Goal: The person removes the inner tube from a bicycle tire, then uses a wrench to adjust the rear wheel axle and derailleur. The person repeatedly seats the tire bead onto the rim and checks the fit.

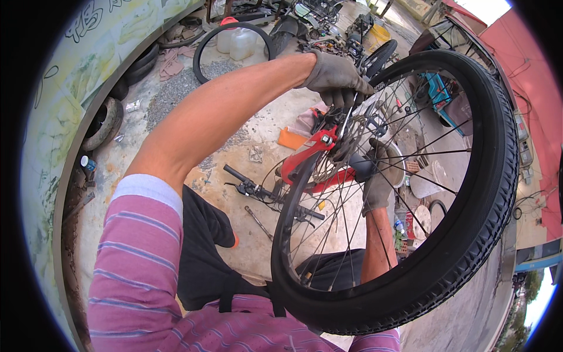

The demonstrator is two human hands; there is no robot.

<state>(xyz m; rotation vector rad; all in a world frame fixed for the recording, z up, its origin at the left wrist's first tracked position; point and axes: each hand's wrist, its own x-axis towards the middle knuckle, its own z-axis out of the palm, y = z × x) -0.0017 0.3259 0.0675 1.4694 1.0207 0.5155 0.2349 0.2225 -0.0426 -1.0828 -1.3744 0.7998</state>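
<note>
Fingers of the left hand (339,76), in a grey glove, curl down over the hub area from above; whether they are clenched on the slim metal piece beneath them, I can't tell from where I stand. Those of the right hand (378,190), gloved too, come up behind the spokes beside a dark rounded part, their grip partly hidden.

Between the person and those hands stands the bicycle wheel (495,152), tilted, its hub beside the red frame (302,158). I'd judge it awkward rather than heavy: a stiff rim, grippy rubber tread, thin spokes that could bend if leaned on. Best held by the tyre or rim at opposite sides, keeping fingers clear of the spokes; the metal around the hub may be greasy.

Down on the stained concrete floor (234,146) are the handlebar (255,190), a long metal tool (258,223) and something orange (291,138). Farther off, a loose tyre (198,58) leans by a cloudy jug (242,44), near scattered gravel (167,100). Old tyres (105,123) line the painted wall (117,35).
</note>
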